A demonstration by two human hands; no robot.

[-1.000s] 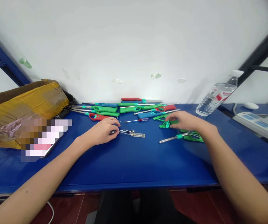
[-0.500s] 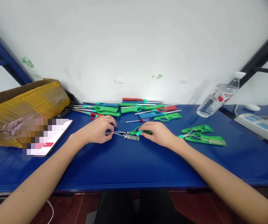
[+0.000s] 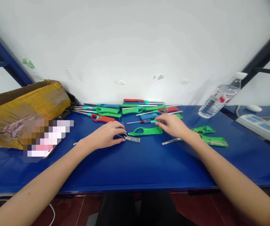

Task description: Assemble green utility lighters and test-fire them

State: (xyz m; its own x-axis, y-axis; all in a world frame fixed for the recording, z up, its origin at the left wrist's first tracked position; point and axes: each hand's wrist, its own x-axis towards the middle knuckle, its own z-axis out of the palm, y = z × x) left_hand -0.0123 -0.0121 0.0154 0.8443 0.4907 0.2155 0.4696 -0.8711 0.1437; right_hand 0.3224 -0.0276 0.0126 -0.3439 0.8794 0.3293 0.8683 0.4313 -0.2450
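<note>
My left hand (image 3: 110,135) is closed, its thumb and fingers pinched around thin wires (image 3: 121,135) of a taken-apart lighter. A metal tube end (image 3: 75,143) shows beyond its wrist. Beside the fingertips lie a clear fuel tank (image 3: 133,139) and an open green lighter handle half (image 3: 149,131), hollow side up. My right hand (image 3: 171,124) pinches a small teal plastic piece (image 3: 153,121), held above the handle half and close to a screwdriver (image 3: 145,121). Under the right wrist rests another opened green lighter (image 3: 213,140) with its metal tube (image 3: 171,142).
Several long-necked lighters (image 3: 108,110) in red, blue and green lie along the wall. A taped cardboard box (image 3: 31,106) and a phone (image 3: 52,150) are at the left. At the right stand a water bottle (image 3: 219,97) and a white power strip (image 3: 255,125).
My right hand has moved right and up with the teal piece, away from the green handle half, which is now uncovered. My left hand has shifted right, nearer the fuel tank.
</note>
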